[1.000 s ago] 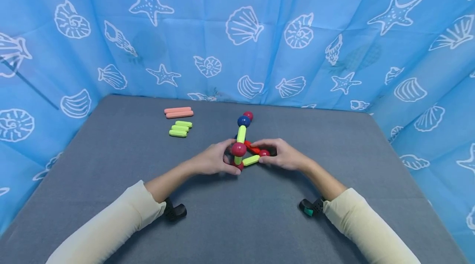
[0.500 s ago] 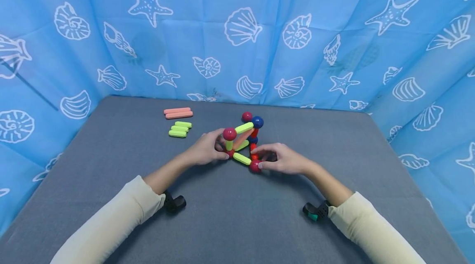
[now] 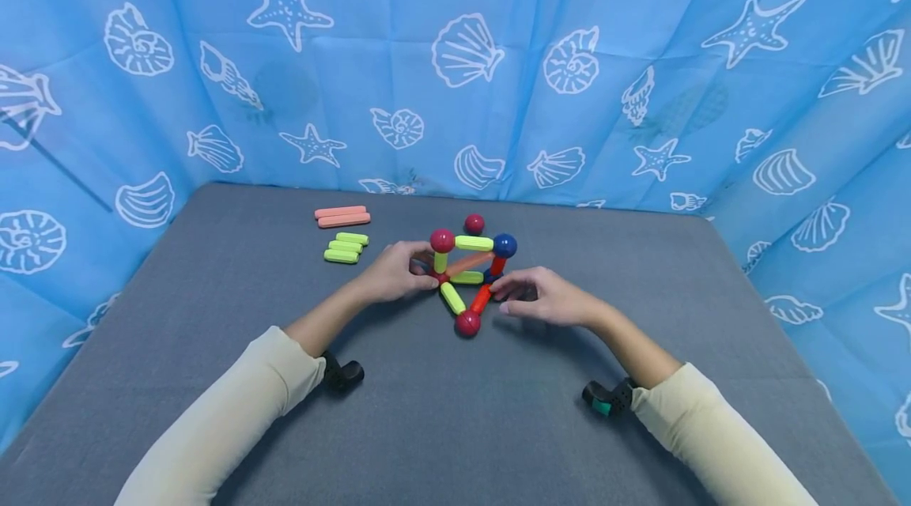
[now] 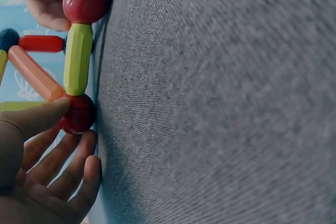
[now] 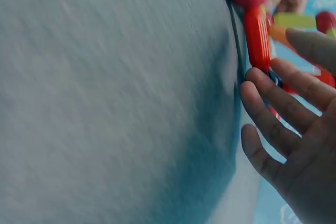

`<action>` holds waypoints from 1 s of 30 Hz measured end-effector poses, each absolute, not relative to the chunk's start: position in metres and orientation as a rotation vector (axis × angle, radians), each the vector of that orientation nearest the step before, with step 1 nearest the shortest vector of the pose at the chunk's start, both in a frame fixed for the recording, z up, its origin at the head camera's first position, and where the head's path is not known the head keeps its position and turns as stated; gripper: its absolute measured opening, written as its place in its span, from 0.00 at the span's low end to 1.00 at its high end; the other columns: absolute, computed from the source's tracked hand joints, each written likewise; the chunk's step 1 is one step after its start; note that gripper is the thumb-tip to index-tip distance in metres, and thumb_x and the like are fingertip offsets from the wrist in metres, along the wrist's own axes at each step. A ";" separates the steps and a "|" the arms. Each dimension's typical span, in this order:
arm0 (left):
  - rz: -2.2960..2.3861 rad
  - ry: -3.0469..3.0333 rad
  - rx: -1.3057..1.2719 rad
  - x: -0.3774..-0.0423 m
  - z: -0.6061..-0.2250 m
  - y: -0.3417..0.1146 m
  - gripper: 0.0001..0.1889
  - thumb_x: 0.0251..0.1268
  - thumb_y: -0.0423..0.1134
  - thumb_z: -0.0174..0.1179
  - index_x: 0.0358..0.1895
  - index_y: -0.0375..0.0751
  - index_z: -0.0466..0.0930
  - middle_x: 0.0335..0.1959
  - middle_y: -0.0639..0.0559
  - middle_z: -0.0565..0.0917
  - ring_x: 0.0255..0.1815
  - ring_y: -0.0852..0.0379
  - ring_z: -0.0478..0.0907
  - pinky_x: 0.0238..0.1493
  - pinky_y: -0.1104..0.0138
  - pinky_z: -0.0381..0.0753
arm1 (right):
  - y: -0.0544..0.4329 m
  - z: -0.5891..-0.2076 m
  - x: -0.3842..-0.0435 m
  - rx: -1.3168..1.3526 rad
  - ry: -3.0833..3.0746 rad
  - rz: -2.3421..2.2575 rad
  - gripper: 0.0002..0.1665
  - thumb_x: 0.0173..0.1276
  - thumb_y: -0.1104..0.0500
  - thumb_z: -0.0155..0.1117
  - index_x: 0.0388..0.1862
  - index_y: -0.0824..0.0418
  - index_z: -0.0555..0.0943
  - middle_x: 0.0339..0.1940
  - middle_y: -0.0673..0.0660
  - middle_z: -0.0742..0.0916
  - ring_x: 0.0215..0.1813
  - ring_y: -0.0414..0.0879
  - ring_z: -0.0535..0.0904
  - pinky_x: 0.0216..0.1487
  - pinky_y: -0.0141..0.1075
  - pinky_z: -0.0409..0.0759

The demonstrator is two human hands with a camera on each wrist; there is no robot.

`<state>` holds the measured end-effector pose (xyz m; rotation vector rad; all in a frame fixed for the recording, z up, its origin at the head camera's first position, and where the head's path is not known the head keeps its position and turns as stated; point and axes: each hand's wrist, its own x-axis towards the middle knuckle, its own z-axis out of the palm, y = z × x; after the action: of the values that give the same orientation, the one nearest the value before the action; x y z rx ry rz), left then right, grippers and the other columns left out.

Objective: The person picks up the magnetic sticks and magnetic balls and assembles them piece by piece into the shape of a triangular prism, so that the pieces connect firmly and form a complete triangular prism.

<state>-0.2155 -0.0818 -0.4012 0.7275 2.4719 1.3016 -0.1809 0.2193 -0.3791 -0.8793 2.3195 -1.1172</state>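
Note:
A frame of magnetic rods and balls stands on the grey table. In the head view, a flat triangle points towards me, with a red ball (image 3: 467,322) at its front corner. Behind it rises a square with a green top rod (image 3: 474,243), a blue ball (image 3: 504,245) at its upper right and a coral diagonal rod (image 3: 470,262). My left hand (image 3: 396,273) pinches the lower left red ball (image 4: 80,115) between thumb and fingers. Beside the lower right blue ball, my right hand (image 3: 544,296) has loosely spread fingers (image 5: 270,121), their tips right at the joint.
A loose red ball (image 3: 474,224) lies behind the frame. Further left are several short green rods (image 3: 344,247) and two long coral rods (image 3: 343,216). A blue curtain (image 3: 398,71) with shell prints hangs along the table's far edge.
The frame has been turned so its square side faces me and its triangle points forward. My right hand has let go of the front red ball and sits by the right corner.

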 end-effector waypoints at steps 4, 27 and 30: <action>1.307 2.458 0.734 -0.217 -0.402 -0.083 0.22 0.62 0.31 0.68 0.60 0.36 0.77 0.55 0.42 0.83 0.49 0.51 0.81 0.53 0.58 0.80 | 0.224 -0.383 -0.193 -0.815 2.511 -1.127 0.14 0.69 0.60 0.66 0.50 0.68 0.82 0.44 0.59 0.87 0.47 0.51 0.82 0.50 0.44 0.81; 1.263 2.527 0.769 -0.211 -0.403 -0.100 0.25 0.63 0.31 0.67 0.63 0.38 0.75 0.56 0.44 0.82 0.49 0.52 0.82 0.52 0.56 0.80 | 0.211 -0.397 -0.206 -0.812 2.538 -1.116 0.17 0.71 0.59 0.65 0.55 0.67 0.81 0.46 0.58 0.86 0.45 0.49 0.78 0.51 0.45 0.76; 1.203 2.645 0.816 -0.208 -0.396 -0.120 0.24 0.62 0.28 0.67 0.62 0.36 0.76 0.53 0.43 0.84 0.51 0.48 0.82 0.54 0.52 0.79 | 0.209 -0.396 -0.205 -0.812 2.544 -1.109 0.16 0.71 0.59 0.65 0.53 0.66 0.82 0.45 0.58 0.86 0.45 0.48 0.78 0.51 0.45 0.76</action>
<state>-0.2076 -0.1200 -0.3962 0.8161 2.6453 1.2027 -0.2053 0.2094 -0.3960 -0.8123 2.5442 -1.1093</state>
